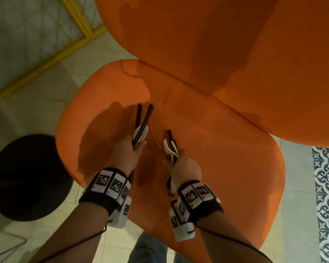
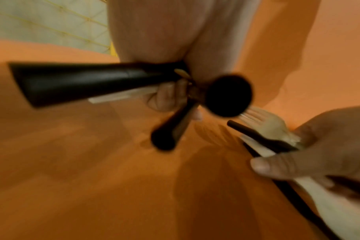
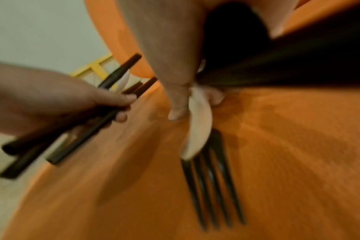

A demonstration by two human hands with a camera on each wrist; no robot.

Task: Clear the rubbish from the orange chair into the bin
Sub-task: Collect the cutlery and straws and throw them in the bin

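The black sticks [image 1: 143, 121] and a white spoon [image 1: 141, 132] are bunched in my left hand [image 1: 126, 154]; a white fork [image 1: 169, 149] with dark cutlery is clamped in my right hand [image 1: 182, 166], both above the orange chair [image 1: 226, 158]. I think loose pieces may slip out while I carry them to the black bin [image 1: 25, 177] beyond my left hand.

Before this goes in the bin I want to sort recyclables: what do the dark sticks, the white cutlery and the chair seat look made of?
Dark sticks: smooth, matte black, straight; plastic or lacquered wood, cannot tell which.
White fork and white spoon: thin, pale, slightly glossy, likely disposable plastic.
Chair seat: orange woven upholstery with darker stain-like patches.
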